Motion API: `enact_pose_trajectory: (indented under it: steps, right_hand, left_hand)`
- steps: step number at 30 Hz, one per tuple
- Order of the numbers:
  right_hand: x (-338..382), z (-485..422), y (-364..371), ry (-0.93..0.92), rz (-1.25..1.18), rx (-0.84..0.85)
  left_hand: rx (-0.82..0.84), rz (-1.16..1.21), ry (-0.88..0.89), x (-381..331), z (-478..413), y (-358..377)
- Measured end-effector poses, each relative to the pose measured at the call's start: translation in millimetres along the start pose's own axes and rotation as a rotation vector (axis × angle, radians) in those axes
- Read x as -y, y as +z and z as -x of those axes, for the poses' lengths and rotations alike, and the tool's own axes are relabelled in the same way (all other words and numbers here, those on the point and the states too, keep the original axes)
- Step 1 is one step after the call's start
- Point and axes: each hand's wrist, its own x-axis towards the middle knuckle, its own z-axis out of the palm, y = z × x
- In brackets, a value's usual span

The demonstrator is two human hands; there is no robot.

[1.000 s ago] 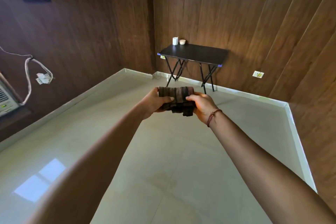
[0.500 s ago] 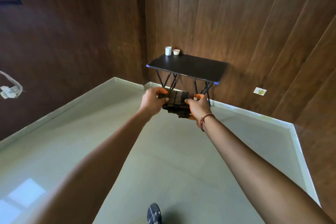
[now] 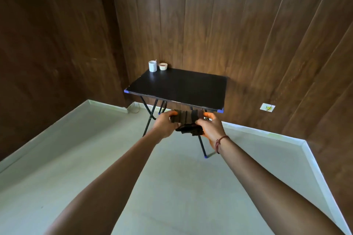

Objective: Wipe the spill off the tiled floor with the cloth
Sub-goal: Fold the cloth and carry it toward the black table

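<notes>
A dark brown folded cloth (image 3: 188, 121) hangs in the air in front of me, held at both ends. My left hand (image 3: 165, 124) grips its left end and my right hand (image 3: 211, 127) grips its right end, both arms stretched forward. The pale tiled floor (image 3: 95, 158) spreads out below; I cannot make out a spill on it in this view.
A black folding table (image 3: 179, 86) stands against the wooden wall just beyond my hands, with a white mug (image 3: 152, 66) and a small white bowl (image 3: 163, 66) at its far left corner. A wall socket (image 3: 267, 107) sits low on the right wall. White skirting (image 3: 315, 170) edges the floor.
The view has moved closer to the table and turned right; the wall cable on the left and the foot at the bottom have left the frame. Both hands still hold the cloth.
</notes>
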Motion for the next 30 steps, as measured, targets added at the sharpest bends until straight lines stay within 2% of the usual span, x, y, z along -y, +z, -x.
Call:
enact_pose_trajectory:
  steps: [7, 15, 19, 24, 30]
  right_hand:
    - [-33, -228, 3, 0.058, 0.104, -0.056]
    - [-74, -469, -3, 0.306, 0.149, -0.041]
    - [-100, -565, 1, 0.341, 0.203, -0.059]
    - [-144, -626, 7, 0.353, 0.266, -0.11]
    - [-172, -652, 16, 0.371, 0.311, -0.17]
  left_hand:
    - [0.022, -0.209, 0.001, 17, -207, 51]
    - [0.052, -0.28, -0.208, 50, -434, 121]
    - [0.052, -0.35, -0.199, 70, -527, 157]
    - [0.152, -0.374, -0.227, 101, -583, 187]
    - [0.21, -0.331, -0.246, 124, -610, 204]
